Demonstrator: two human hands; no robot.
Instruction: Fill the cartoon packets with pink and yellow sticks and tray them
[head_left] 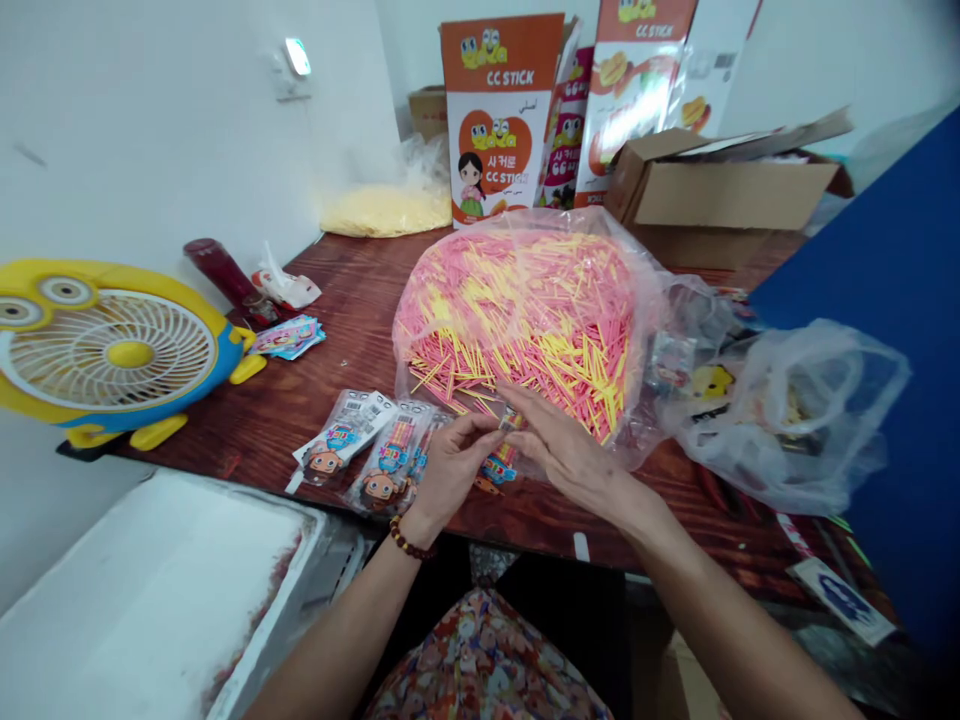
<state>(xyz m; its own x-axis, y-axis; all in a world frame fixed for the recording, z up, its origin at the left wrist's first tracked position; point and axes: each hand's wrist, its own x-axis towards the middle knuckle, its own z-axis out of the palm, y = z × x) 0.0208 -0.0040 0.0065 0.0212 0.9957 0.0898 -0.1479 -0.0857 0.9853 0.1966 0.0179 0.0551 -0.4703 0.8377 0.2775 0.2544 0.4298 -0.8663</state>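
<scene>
My left hand (454, 465), with a beaded bracelet at its wrist, pinches the top of a small printed packet (499, 465) near the table's front edge. Beside it, my right hand (562, 450) touches the same packet with thumb and fingertips, its other fingers stretched over the top. Pink and yellow sticks show inside the packet. Just beyond both hands lies a big clear plastic bag (517, 310), open towards me and full of loose pink and yellow sticks. Several filled packets (390, 465) lie left of my left hand, with flat printed packets (341, 440) beside them.
A yellow and blue fan (127, 350) stands at the left, near a dark red bottle (225, 275) and tissues (285, 285). Printed cartons (502, 120) and an open cardboard box (727, 195) line the back. A translucent bag (795, 410) sits at the right. A white lid (157, 590) is below left.
</scene>
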